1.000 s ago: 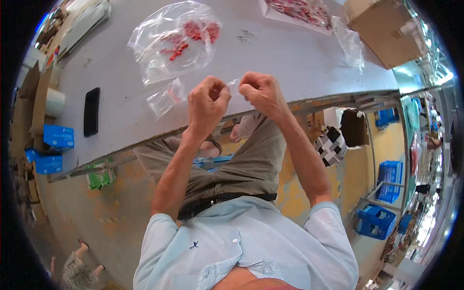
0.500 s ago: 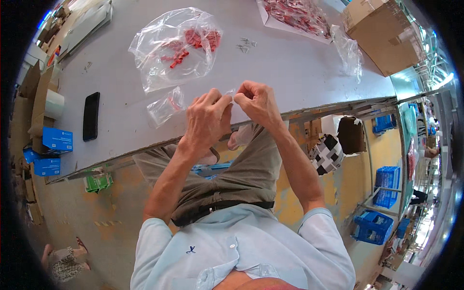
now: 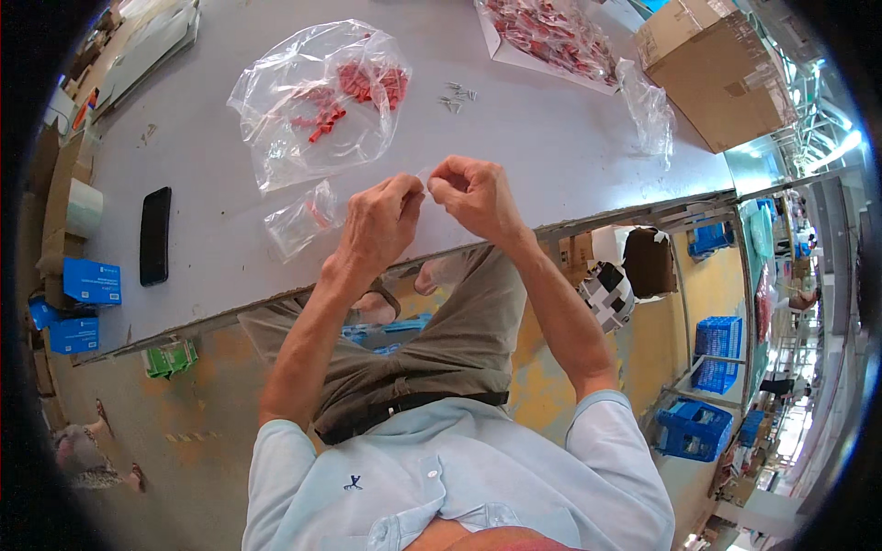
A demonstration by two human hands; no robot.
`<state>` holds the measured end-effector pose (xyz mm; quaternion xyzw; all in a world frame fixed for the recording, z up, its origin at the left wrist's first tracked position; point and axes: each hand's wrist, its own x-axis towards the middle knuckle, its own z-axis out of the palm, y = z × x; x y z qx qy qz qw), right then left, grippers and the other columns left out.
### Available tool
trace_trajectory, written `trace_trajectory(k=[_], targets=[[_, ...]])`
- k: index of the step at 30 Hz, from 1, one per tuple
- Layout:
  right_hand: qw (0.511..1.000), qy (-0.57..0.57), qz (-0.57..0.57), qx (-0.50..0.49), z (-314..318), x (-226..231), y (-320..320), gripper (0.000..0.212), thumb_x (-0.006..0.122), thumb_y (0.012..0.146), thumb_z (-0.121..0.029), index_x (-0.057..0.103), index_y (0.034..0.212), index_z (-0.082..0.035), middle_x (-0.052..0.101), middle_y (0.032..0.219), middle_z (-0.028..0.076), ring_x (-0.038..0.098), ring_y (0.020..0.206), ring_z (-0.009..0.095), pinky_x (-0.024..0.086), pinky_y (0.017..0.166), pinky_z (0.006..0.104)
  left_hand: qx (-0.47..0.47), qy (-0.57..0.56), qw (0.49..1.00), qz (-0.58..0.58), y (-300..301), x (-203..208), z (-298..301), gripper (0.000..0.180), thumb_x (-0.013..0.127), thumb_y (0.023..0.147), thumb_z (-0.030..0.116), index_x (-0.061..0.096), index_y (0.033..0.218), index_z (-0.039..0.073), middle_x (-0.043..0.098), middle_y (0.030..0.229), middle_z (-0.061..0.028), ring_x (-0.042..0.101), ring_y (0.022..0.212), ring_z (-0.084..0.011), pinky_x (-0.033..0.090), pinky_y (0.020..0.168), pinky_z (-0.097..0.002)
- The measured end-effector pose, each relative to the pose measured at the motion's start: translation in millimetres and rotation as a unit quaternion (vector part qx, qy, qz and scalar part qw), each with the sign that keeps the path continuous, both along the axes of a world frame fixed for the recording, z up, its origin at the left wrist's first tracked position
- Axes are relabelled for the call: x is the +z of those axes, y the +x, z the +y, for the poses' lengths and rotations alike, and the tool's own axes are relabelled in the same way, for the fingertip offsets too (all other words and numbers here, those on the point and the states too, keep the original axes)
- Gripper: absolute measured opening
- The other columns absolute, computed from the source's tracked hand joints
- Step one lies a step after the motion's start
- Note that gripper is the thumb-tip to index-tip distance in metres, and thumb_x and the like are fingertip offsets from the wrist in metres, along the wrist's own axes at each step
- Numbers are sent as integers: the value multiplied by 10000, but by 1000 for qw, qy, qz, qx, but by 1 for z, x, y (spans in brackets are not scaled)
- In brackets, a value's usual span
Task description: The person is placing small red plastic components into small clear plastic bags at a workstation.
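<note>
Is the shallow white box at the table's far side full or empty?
Full where visible: clear-wrapped red pieces fill the white box to its near edge.

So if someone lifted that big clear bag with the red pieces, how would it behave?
The clear bag would likely flop and crumple, since its thin film lies wrinkled. It might sag toward its right side, where most of the red pieces cluster. It's probably light, being only partly filled.

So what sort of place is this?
Probably a workshop or factory floor, though the pictures can't confirm it: a long work table bearing a clear plastic bag of small red pieces, a large cardboard box on its right, and blue plastic crates beyond.
</note>
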<state>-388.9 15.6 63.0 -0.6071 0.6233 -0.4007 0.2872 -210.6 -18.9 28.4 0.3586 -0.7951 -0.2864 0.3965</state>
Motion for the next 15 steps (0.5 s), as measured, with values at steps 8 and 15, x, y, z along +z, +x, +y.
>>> trace_trajectory(k=[8,15], targets=[[991,-43,75,-98,-75,-38,-97,185,721,890,-161,770,994,-16,744,778,104,687,672,153,544,649,301,-9,0,999,51,-5,-12,-19,109,722,895,22,684,995,2,734,910,-144,743,806,-236,600,721,-335],[969,-86,229,-35,-127,-34,-97,277,756,843,-210,765,1069,-50,757,898,140,727,824,257,569,793,377,16,30,995,91,-5,-14,-21,104,727,863,-9,665,947,-2,720,871,-147,715,734,-250,568,670,-350]])
